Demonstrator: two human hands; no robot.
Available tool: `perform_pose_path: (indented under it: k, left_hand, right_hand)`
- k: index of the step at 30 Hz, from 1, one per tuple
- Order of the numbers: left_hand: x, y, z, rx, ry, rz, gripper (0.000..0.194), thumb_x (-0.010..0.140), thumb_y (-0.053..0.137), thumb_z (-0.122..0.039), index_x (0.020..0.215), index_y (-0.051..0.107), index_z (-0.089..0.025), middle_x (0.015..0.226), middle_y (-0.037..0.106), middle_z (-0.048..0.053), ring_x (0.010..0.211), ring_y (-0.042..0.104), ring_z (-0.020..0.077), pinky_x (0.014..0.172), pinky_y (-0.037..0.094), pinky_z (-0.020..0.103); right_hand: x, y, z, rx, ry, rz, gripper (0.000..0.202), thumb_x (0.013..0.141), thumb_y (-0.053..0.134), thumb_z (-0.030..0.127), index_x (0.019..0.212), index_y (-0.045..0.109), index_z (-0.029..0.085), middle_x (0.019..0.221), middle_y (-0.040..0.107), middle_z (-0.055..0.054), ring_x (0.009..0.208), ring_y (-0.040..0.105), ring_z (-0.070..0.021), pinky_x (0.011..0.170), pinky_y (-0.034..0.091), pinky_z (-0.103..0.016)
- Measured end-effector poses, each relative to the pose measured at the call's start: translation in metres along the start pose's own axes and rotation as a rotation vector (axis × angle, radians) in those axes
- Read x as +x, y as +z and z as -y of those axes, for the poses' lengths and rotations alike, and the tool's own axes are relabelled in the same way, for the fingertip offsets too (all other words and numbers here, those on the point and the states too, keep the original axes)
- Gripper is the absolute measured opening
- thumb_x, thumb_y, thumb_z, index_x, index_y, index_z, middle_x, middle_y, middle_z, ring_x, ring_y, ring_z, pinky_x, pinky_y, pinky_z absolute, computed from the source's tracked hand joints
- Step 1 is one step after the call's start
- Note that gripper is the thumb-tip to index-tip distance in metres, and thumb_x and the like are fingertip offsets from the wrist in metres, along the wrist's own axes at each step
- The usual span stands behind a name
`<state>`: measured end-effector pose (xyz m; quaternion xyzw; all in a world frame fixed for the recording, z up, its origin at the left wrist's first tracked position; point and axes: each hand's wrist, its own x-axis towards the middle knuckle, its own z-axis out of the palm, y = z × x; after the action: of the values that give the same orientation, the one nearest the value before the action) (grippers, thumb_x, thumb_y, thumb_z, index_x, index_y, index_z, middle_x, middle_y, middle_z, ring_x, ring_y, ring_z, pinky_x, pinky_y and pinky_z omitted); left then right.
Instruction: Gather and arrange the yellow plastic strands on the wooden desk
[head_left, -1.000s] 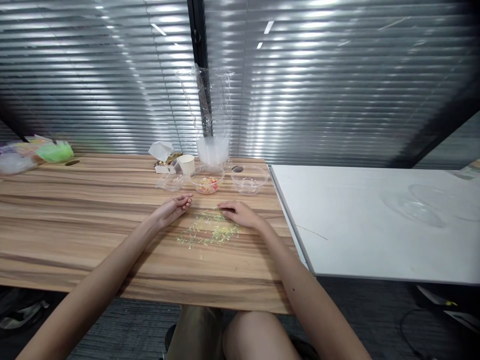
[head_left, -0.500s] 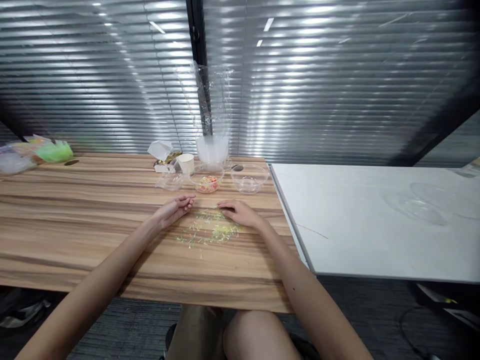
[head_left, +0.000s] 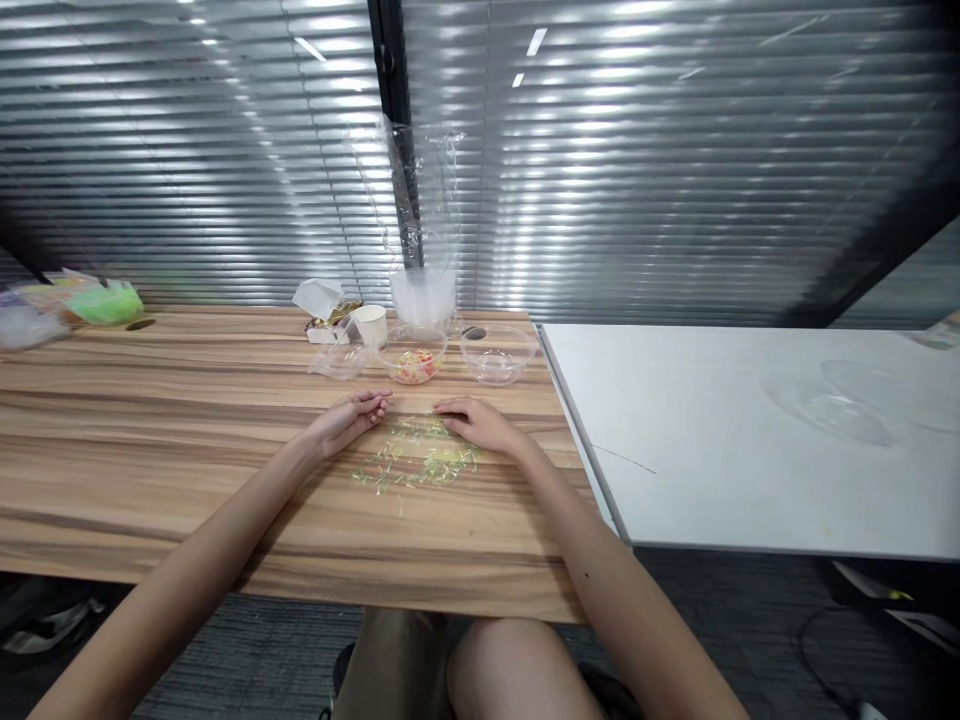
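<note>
Thin yellow-green and whitish strips lie scattered on the wood-grain table between and in front of my hands. My left hand is at the left of the strips, palm partly up, its fingers curled and thumb and forefinger pinched. Whatever is in that pinch is too small to make out. On the other side my right hand rests low over the strips' far right edge, fingers together and bent down to the tabletop; its fingertips hide what they press on. Beyond both hands stands a clear bowl of small red, orange and yellow pieces.
Another clear bowl stands to the right. Behind are a paper cup, a tissue box, a crumpled clear plastic container and stacked clear plastic. Bags lie far left; a white table adjoins at right.
</note>
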<state>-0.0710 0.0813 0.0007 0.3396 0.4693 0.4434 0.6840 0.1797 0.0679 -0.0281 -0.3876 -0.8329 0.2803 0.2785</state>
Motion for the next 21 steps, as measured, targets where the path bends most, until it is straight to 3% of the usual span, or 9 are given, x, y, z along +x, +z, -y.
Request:
perform_pose_path:
  k: [7, 21]
  left_hand:
    - [0.0040, -0.0056, 0.0024, 0.026, 0.003, 0.024, 0.022, 0.087, 0.050, 0.004, 0.083, 0.069, -0.007, 0.071, 0.064, 0.006, 0.062, 0.060, 0.0079, 0.064, 0.052, 0.014]
    - [0.0009, 0.0003, 0.0010, 0.057, 0.007, 0.039, 0.025, 0.089, 0.047, 0.003, 0.085, 0.069, -0.007, 0.069, 0.063, 0.004, 0.059, 0.058, 0.0063, 0.059, 0.050, 0.012]
  right_hand:
    - [0.0010, 0.0007, 0.0004, -0.022, -0.007, -0.018, 0.035, 0.086, 0.054, 0.009, 0.117, 0.066, 0.018, 0.124, 0.064, -0.007, 0.117, 0.059, -0.0206, 0.105, 0.042, -0.038]
    - [0.0006, 0.0009, 0.0013, -0.029, -0.026, -0.035, 0.036, 0.084, 0.053, 0.006, 0.116, 0.067, 0.017, 0.123, 0.064, -0.007, 0.117, 0.059, -0.0211, 0.107, 0.041, -0.039]
